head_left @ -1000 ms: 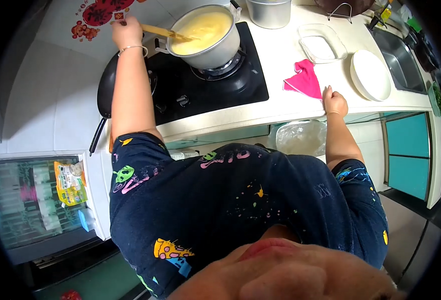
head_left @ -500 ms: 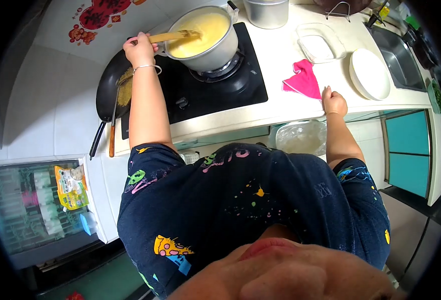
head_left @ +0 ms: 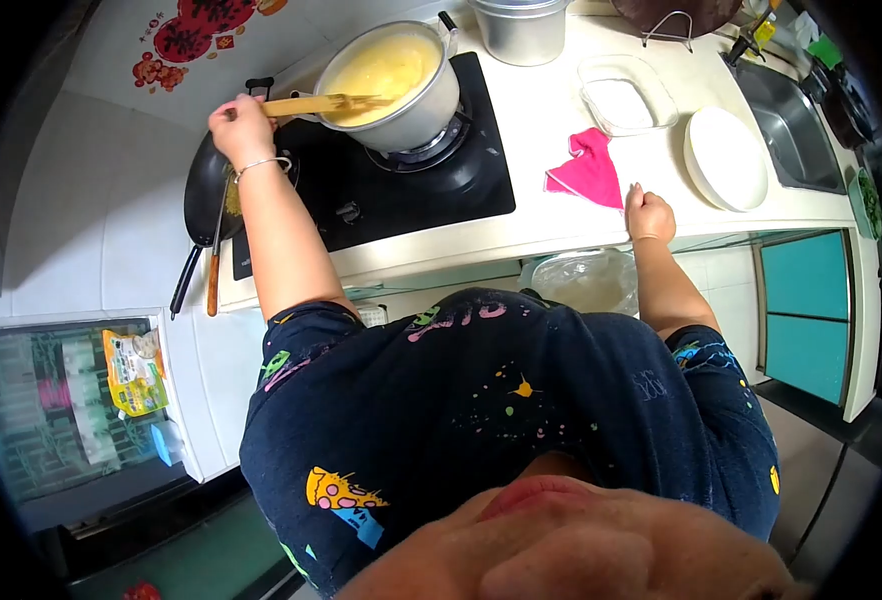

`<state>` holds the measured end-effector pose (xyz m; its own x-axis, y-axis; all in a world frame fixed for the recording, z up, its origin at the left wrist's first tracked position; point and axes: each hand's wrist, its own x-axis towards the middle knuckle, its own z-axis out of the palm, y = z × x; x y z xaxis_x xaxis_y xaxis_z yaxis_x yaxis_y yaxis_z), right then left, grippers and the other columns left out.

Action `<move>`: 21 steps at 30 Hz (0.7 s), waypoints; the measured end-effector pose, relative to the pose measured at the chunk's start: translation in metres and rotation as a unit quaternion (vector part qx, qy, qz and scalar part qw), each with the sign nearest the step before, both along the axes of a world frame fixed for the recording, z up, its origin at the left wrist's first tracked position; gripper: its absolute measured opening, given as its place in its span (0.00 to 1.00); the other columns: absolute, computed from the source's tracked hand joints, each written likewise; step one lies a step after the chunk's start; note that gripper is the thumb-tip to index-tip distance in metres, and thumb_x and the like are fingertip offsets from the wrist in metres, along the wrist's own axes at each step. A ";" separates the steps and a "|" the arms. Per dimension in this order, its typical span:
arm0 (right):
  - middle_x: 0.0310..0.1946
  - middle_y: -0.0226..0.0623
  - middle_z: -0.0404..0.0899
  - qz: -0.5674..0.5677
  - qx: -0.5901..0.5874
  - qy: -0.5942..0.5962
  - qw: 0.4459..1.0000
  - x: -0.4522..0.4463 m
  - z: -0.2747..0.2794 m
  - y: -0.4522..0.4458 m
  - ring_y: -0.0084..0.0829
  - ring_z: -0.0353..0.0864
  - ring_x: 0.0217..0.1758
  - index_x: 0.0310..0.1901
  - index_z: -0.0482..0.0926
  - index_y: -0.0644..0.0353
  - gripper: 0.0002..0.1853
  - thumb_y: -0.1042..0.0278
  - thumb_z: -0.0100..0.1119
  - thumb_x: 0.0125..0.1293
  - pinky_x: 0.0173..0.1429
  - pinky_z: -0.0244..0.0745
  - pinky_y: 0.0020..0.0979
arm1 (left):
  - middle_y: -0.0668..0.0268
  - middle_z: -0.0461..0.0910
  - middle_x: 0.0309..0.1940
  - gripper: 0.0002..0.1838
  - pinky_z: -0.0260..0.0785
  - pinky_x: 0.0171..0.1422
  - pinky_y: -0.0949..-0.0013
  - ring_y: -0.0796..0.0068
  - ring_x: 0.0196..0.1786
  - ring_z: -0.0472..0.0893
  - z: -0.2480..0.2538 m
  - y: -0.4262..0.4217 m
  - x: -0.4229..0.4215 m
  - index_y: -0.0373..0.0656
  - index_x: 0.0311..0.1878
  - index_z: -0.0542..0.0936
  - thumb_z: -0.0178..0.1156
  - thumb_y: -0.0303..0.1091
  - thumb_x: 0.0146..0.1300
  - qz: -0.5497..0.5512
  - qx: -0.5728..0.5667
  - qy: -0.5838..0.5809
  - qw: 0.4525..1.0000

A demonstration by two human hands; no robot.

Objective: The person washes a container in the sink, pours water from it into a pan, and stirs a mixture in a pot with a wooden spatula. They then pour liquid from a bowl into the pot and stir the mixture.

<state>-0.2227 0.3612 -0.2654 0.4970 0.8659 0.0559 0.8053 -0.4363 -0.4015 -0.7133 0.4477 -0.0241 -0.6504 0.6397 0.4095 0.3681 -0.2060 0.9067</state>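
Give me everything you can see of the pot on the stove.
The pot is round, silver-grey and looks metal, with a dark-tipped handle at the far right of its rim. It sits uncovered on a burner of the black stove, holding a pale yellow mixture. A wooden stirrer, held in the left hand, reaches over the rim into the mixture. Whether the burner is lit, I cannot tell.

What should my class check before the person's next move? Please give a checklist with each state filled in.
1. Left hand has a grip on the wooden stirrer: ok.
2. Stirrer's far end inside the pot's rim: ok.
3. Pot seated over the burner: ok.
4. Right hand steadying the pot: not ok; it's at the counter's edge.
5. Pink cloth off the black hob: ok.
6. Flame lit: cannot tell.
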 end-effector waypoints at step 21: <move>0.25 0.45 0.78 0.060 0.021 -0.004 0.998 0.007 0.000 -0.001 0.46 0.76 0.33 0.21 0.80 0.59 0.24 0.47 0.46 0.60 0.38 0.71 0.43 | 0.56 0.77 0.28 0.09 0.67 0.16 0.73 0.72 0.16 0.73 -0.003 -0.010 0.014 0.39 0.39 0.62 0.51 0.28 0.60 0.044 0.009 -0.014 0.999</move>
<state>-0.2153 0.3604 -0.2653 0.3900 0.9157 0.0969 0.8535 -0.3200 -0.4112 -0.6991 0.4377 -0.0268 -0.7161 0.5720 0.4002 0.3594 -0.1893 0.9138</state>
